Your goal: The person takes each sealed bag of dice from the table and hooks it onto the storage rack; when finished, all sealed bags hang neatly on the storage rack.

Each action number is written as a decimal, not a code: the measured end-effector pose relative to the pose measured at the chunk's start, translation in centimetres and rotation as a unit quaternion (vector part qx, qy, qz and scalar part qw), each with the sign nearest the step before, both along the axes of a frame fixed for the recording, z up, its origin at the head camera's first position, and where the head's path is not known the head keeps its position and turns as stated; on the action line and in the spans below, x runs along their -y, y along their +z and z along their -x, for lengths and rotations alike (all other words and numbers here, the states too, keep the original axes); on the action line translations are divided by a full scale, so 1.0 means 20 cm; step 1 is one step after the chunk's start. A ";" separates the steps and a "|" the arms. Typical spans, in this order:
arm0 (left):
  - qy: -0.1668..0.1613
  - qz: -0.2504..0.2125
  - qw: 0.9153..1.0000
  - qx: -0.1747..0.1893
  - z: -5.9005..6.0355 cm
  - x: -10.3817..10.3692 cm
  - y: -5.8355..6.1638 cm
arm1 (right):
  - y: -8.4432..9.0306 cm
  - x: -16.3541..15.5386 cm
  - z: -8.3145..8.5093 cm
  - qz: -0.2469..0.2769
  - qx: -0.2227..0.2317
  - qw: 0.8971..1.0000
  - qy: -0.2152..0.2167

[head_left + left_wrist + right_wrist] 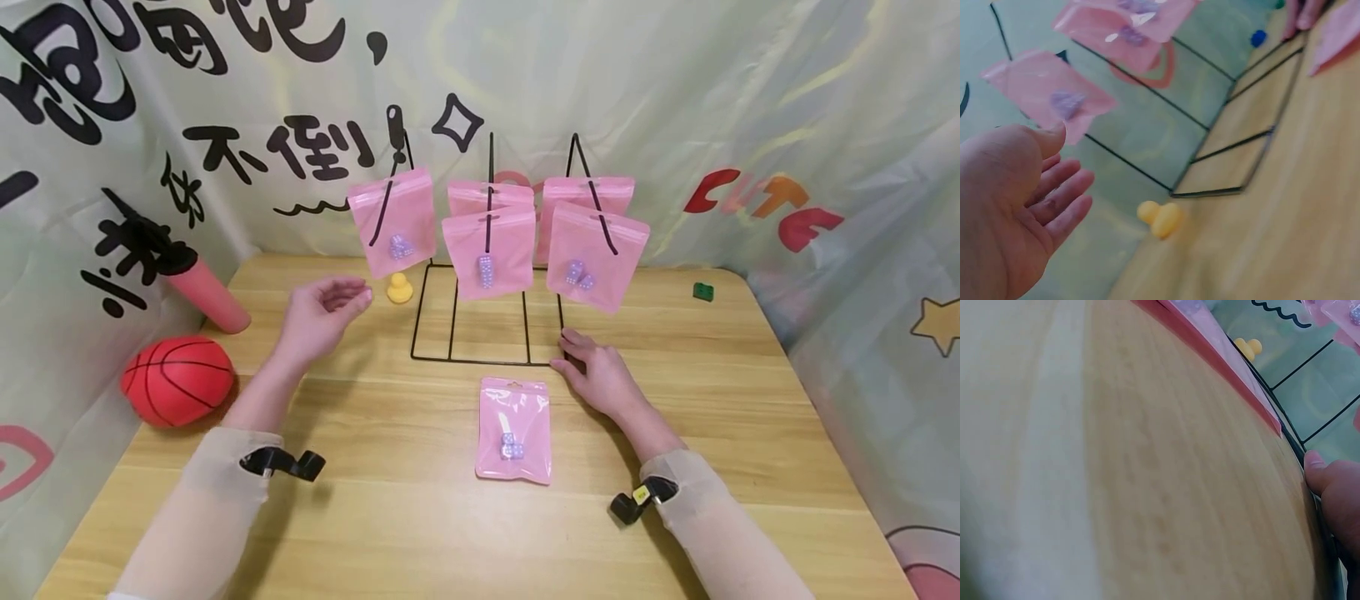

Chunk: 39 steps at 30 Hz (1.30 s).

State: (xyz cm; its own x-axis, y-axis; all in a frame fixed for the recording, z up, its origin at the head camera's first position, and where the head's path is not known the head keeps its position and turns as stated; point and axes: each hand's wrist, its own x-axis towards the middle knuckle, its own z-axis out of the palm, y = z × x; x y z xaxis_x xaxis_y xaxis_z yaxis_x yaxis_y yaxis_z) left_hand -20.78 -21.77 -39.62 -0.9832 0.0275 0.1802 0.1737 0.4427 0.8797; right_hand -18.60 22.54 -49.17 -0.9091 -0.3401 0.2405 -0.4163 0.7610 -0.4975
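Observation:
A black wire rack (452, 317) stands mid-table with several pink zip bags of small purple dice hanging on its hooks; the leftmost bag (393, 221) hangs nearest my left hand. That left hand (324, 310) hovers above the table left of the rack, fingers relaxed and holding nothing; the left wrist view shows its bare palm (1022, 206) below a hanging bag (1047, 90). My right hand (594, 373) rests flat on the table, fingertips touching the rack's front right base corner (1291, 434). One more pink bag (514, 429) lies flat on the table in front of the rack.
A yellow rubber duck (400, 287) sits by the rack's left side. An orange basketball (177, 379) and a pink cylinder (206, 296) are at the table's left edge. A small green block (702, 291) lies at the far right. A printed cloth backdrop surrounds the table.

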 end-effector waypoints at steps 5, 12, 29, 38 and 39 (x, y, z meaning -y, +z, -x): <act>-0.049 0.024 0.998 0.016 -0.09 -0.04 -0.10 | -0.01 0.00 0.01 0.000 0.001 1.000 -0.001; -0.091 0.009 0.993 0.073 -0.18 -0.15 -0.17 | -0.02 0.00 0.01 0.001 0.002 1.000 -0.001; -0.197 -0.099 0.943 0.251 -0.34 -0.45 -0.30 | -0.02 -0.01 0.01 -0.001 0.003 1.000 -0.005; -0.189 -0.125 0.924 0.308 -0.38 -0.58 -0.33 | -0.02 0.00 0.01 -0.001 0.010 1.000 -0.008; -0.188 -0.123 0.924 0.310 -0.38 -0.60 -0.33 | -0.02 -0.01 0.01 -0.001 0.009 1.000 -0.009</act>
State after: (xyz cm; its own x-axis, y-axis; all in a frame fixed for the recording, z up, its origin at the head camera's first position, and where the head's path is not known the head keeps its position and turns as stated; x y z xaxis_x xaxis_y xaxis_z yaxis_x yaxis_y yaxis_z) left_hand -13.14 -9.80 -46.26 -0.8292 0.4213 -0.3674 -0.2956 0.2273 0.9279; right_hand -18.73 22.65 -49.56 -0.9192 -0.3246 0.2230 -0.3937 0.7689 -0.5037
